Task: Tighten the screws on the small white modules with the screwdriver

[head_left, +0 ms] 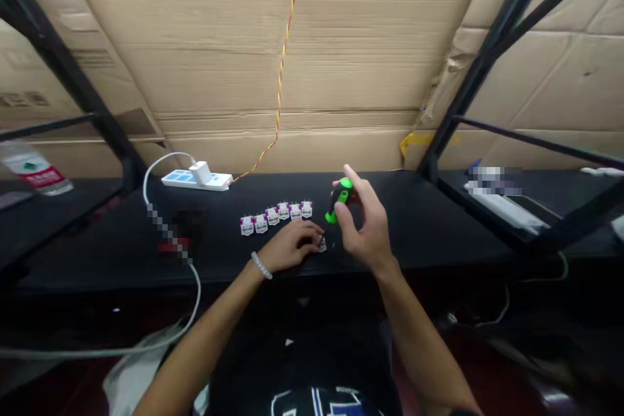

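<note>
My right hand (pixel 364 224) is wrapped round a green and black screwdriver (pixel 345 192), which tilts down to the left. Its thin shaft points toward a small white part (pixel 322 244) on the black table. My left hand (pixel 294 246), with a pale bead bracelet at the wrist, rests on the table and its fingertips pinch that part, hiding most of it. Just beyond my left hand, several white and purple parts (pixel 272 216) with short prongs stand in a slanting row.
A white power strip (pixel 178 178) with a plugged-in white adapter (pixel 200 173) lies at the back left. Its white cable (pixel 198 286) hangs over the front edge. Black metal posts (pixel 465 84) flank the table (pixel 429 234). A bottle (pixel 36 169) is at far left.
</note>
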Demonstrator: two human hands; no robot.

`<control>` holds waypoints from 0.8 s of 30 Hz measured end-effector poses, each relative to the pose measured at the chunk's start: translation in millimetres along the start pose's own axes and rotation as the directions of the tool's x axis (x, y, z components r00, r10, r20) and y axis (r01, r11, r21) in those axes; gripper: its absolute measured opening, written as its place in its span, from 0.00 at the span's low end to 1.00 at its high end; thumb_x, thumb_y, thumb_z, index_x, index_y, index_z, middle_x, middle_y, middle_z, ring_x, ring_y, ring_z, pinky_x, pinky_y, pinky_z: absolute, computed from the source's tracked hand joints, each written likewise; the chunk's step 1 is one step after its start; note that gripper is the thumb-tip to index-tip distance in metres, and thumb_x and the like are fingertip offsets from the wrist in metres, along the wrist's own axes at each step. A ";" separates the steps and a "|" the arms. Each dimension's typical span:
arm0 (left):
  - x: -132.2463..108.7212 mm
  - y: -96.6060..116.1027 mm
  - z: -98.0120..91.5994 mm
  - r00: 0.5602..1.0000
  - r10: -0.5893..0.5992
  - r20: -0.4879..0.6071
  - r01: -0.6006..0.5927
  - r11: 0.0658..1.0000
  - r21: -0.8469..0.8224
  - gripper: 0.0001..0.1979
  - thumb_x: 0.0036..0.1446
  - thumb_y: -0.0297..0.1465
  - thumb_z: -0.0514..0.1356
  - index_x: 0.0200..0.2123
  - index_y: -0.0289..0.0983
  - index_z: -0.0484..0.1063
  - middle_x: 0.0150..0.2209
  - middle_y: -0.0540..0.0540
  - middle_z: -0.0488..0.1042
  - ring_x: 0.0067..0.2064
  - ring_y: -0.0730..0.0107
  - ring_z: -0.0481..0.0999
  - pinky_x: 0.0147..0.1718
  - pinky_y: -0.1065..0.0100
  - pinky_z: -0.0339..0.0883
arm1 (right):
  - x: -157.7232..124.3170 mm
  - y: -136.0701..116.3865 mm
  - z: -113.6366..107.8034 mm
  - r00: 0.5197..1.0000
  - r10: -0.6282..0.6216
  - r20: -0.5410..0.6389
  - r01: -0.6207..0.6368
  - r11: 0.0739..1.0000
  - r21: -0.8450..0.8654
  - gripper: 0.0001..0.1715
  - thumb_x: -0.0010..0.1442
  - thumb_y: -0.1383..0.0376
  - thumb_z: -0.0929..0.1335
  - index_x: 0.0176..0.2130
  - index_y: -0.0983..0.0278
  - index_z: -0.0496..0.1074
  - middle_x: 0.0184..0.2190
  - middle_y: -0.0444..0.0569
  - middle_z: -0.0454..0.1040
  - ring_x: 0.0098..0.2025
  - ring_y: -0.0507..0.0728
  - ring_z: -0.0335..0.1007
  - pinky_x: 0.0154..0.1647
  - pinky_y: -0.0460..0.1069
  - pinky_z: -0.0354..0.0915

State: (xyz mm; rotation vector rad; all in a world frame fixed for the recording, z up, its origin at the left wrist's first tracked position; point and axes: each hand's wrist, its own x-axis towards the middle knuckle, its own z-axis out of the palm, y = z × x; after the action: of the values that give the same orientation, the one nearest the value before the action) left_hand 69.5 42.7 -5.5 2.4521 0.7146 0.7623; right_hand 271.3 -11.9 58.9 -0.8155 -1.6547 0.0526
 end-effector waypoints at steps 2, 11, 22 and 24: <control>-0.1 1.0 -0.4 1.000 -0.003 -0.005 0.003 1.000 0.002 0.04 0.66 0.27 0.68 0.36 0.39 0.80 0.51 0.44 0.84 0.54 0.56 0.80 0.60 0.55 0.71 | -0.2 0.6 -1.8 1.000 0.000 -0.010 0.000 1.000 0.007 0.34 0.73 0.63 0.66 0.74 0.55 0.63 0.54 0.56 0.78 0.49 0.62 0.78 0.50 0.61 0.80; -0.4 2.3 -1.2 1.000 0.004 0.006 -0.004 1.000 -0.005 0.07 0.70 0.27 0.63 0.36 0.39 0.78 0.53 0.43 0.84 0.56 0.56 0.79 0.61 0.53 0.69 | 0.9 10.5 -21.1 0.994 0.039 -0.105 -0.038 0.999 0.017 0.35 0.73 0.61 0.68 0.74 0.55 0.64 0.57 0.58 0.78 0.52 0.65 0.80 0.54 0.65 0.80; 3.6 17.3 3.6 0.999 0.011 -0.036 -0.005 0.986 0.166 0.09 0.72 0.26 0.58 0.39 0.39 0.77 0.54 0.41 0.81 0.58 0.53 0.76 0.63 0.49 0.66 | 5.8 14.5 -42.6 0.978 0.052 -0.202 -0.051 0.999 0.010 0.34 0.73 0.60 0.68 0.74 0.54 0.65 0.57 0.57 0.79 0.51 0.64 0.81 0.55 0.64 0.80; 7.8 23.0 9.1 1.000 -0.003 -0.025 0.009 0.973 0.230 0.10 0.73 0.26 0.57 0.40 0.39 0.78 0.55 0.41 0.81 0.59 0.52 0.75 0.62 0.48 0.65 | 6.1 15.0 -45.4 0.975 0.051 -0.216 -0.048 0.999 0.015 0.34 0.73 0.59 0.68 0.74 0.54 0.65 0.57 0.56 0.79 0.51 0.64 0.80 0.55 0.64 0.80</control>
State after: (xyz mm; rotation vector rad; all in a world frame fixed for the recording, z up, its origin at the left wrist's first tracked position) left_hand 88.4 27.5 3.8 2.6500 0.8622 0.7441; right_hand 318.3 -15.3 69.4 -0.8252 -1.4280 0.0064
